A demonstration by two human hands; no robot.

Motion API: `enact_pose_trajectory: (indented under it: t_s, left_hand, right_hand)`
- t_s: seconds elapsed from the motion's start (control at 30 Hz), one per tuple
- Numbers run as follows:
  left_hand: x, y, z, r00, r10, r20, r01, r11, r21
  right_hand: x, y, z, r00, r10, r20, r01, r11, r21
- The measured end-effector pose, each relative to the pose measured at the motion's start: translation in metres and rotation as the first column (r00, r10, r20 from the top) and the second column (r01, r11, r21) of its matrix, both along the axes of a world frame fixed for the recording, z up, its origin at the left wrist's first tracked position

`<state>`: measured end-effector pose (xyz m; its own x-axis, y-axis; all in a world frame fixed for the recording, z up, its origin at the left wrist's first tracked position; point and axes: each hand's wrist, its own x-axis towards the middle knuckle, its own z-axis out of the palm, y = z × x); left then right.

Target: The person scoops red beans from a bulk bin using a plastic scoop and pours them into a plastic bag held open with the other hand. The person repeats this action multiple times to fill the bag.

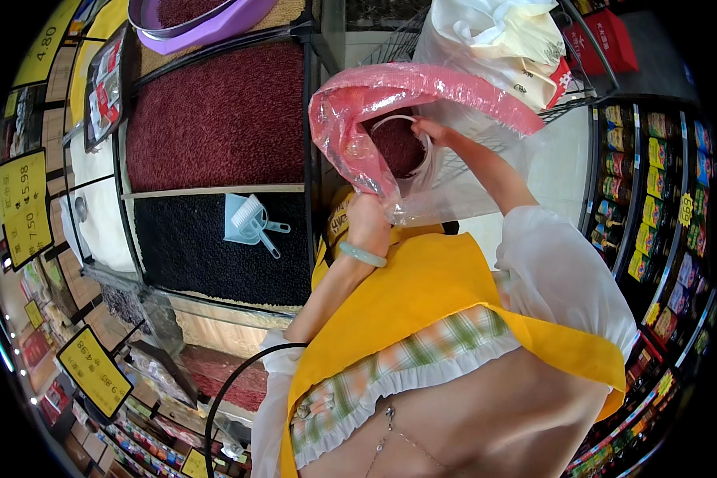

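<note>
A large clear plastic sack with a pink band (418, 77) hangs open in front of me, its mouth spread wide. My left hand (368, 215), with a pale green bangle at the wrist, grips the bunched pink rim. Inside the sack is a white round container (428, 156), its thin rim held by my right hand (433, 132). Dark red beans (399, 146) show within the container's rim. The lower part of the container is blurred behind the plastic.
At left, bins hold dark red beans (215, 113) and black beans (185, 251), with a light blue dustpan and brush (248, 221) on the black ones. A purple basin (209, 36) sits farther up. Beyond the sack stands a wire cart (579, 98) with a white bag (490, 42). Packaged-goods shelves (639, 191) line the right.
</note>
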<state>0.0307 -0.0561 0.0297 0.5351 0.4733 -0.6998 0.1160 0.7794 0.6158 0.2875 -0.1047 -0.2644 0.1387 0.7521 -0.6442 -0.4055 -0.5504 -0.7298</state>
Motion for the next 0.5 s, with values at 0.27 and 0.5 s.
enact_pose_trajectory:
  t_s: [0.27, 0.5]
  left_hand:
    - [0.012, -0.003, 0.019, 0.995, 0.089, 0.05, -0.084, 0.993, -0.086]
    - [0.006, -0.007, 0.022, 0.992, 0.107, 0.06, -0.103, 0.993, -0.064]
  right_hand:
    - [0.0, 0.007, 0.049, 0.849, -0.244, -0.468, 0.213, 0.97, -0.12]
    - [0.015, -0.005, 0.075, 0.841, -0.26, -0.475, 0.279, 0.96, -0.033]
